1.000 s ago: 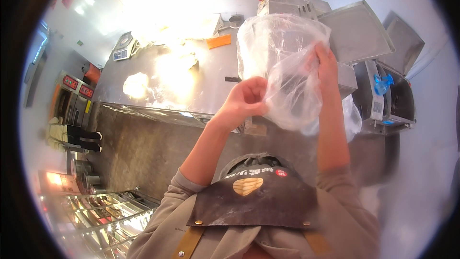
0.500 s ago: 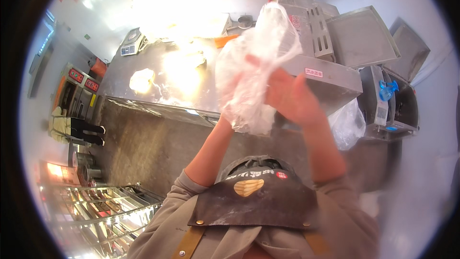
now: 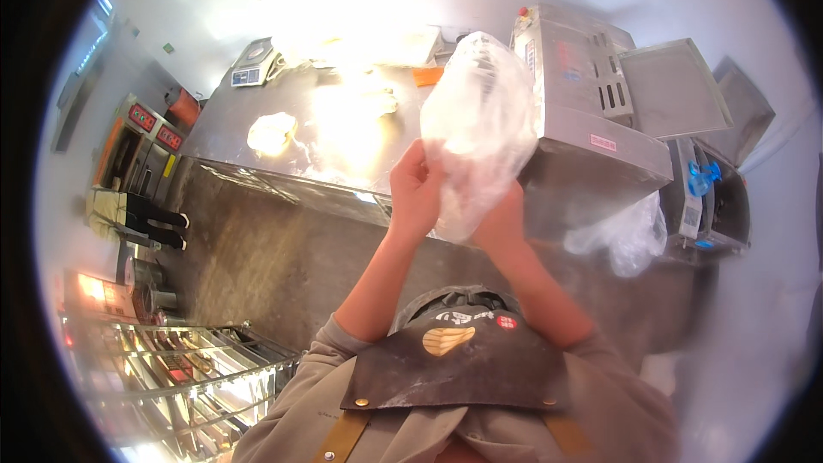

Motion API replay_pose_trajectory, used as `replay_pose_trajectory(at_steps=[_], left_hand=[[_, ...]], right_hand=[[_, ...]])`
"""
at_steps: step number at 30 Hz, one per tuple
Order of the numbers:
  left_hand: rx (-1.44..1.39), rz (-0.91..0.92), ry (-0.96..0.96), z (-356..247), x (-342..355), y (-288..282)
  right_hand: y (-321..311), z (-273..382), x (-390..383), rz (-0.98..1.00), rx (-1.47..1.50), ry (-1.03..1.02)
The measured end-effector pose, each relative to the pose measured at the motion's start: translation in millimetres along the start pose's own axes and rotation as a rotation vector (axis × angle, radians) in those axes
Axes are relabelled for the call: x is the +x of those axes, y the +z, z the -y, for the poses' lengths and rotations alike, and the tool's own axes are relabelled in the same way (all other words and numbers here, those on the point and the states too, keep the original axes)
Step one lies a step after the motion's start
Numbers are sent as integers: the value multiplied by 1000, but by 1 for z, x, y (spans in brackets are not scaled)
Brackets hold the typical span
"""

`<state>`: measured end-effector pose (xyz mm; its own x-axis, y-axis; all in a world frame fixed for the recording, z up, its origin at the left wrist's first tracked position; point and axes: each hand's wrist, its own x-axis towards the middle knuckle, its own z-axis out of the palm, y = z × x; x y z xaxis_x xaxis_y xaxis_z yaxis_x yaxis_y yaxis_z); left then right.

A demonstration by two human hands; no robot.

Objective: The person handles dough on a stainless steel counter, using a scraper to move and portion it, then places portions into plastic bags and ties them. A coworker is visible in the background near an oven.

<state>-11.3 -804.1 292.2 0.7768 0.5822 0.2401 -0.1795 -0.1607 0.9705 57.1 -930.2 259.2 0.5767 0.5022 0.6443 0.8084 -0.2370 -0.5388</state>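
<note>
A clear plastic bag (image 3: pixel 480 120) hangs puffed out in front of me, over the near edge of the steel table. My left hand (image 3: pixel 417 187) grips its left side with curled fingers. Behind the lower right part of the bag is my right hand (image 3: pixel 504 216), its fingers mostly covered by the film; it seems to hold the bag's edge. A pale lump like dough (image 3: pixel 273 134) lies on the steel table (image 3: pixel 231 124) to the left. More pale pieces there are washed out by glare.
A digital scale (image 3: pixel 254 64) stands at the table's far left. To the right is a steel machine (image 3: pixel 591 133) with slots, with another plastic bag (image 3: pixel 630 236) below it. A tray rack (image 3: pixel 189 377) is at lower left. Across the room stands a person (image 3: pixel 129 214) by an oven.
The bag has gone from crumpled to puffed out and more upright. My right hand has moved down and left, from spread beside the bag to behind it.
</note>
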Motion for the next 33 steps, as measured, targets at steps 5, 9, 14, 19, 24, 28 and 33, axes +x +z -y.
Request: replay_pose_trajectory(at_steps=[5,9,14,19,24,28,33], left_hand=[[463,169,447,-35,-12,-20],[530,-11,341,-50,-26,-23],[679,-299,594,-42,-38,-25],[696,-152,622,-31,-35,-40],[589,-75,459,-37,-44,-48],[677,47,298,-37,-55,-55],[571,72,392,-28,-53,-63]], right_hand=[[33,-4,0,168,789,338],[22,12,16,265,1386,503],[15,44,44,176,1724,531],[11,64,56,283,2139,599],[10,70,58,267,2219,696],[20,67,69,427,2326,603],[28,70,76,267,2169,563]])
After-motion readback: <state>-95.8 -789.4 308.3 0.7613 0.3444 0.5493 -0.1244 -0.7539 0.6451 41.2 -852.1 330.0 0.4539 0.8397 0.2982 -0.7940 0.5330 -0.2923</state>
